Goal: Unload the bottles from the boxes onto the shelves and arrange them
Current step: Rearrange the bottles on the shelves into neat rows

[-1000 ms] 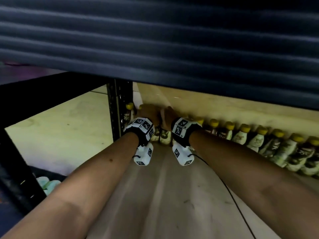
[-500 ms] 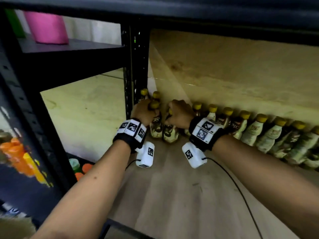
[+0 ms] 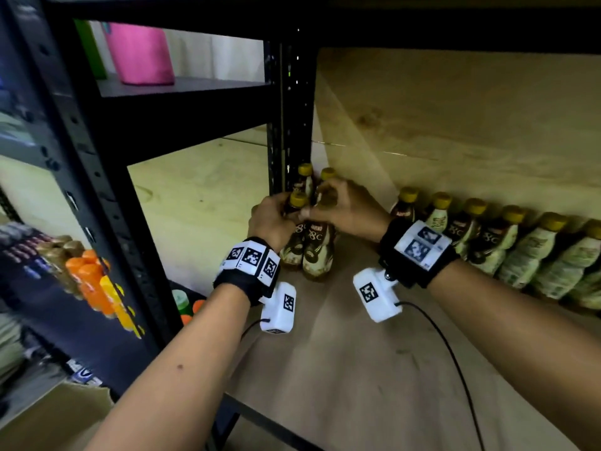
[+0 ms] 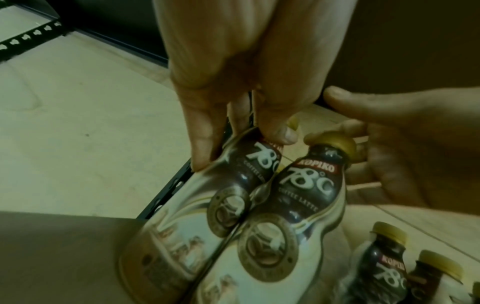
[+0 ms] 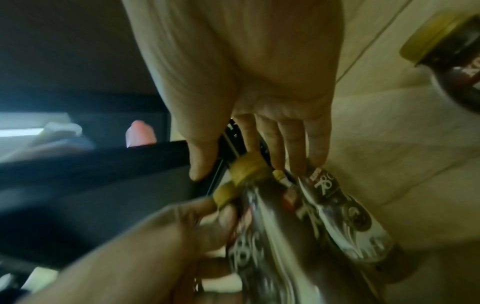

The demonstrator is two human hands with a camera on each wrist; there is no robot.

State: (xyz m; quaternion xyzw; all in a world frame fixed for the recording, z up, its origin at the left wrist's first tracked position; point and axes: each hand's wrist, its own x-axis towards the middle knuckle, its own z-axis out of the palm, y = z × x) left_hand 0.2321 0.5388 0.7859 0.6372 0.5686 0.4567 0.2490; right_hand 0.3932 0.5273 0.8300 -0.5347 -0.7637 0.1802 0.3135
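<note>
Nearest you lies the bare wooden shelf board [image 3: 357,369], with the cable [image 3: 455,362] from your right wrist trailing across it. Further in, at the board's left end beside the black upright post [image 3: 289,125], two coffee bottles stand touching side by side. Your left hand [image 3: 273,219] curls its fingers around the neck and shoulder of the left bottle [image 4: 207,197], just under its gold cap. Your right hand [image 3: 344,209] reaches over the right bottle [image 4: 293,207], fingers bent near its cap; whether they actually pinch it, I cannot tell. Behind these two, two more bottles [image 3: 305,177] stand against the post. To the right, along the far plywood wall [image 3: 455,125], a row of bottles [image 3: 507,242] runs off, gold caps up. On the next rack's upper shelf to the far left sits a pink container [image 3: 140,53].
</note>
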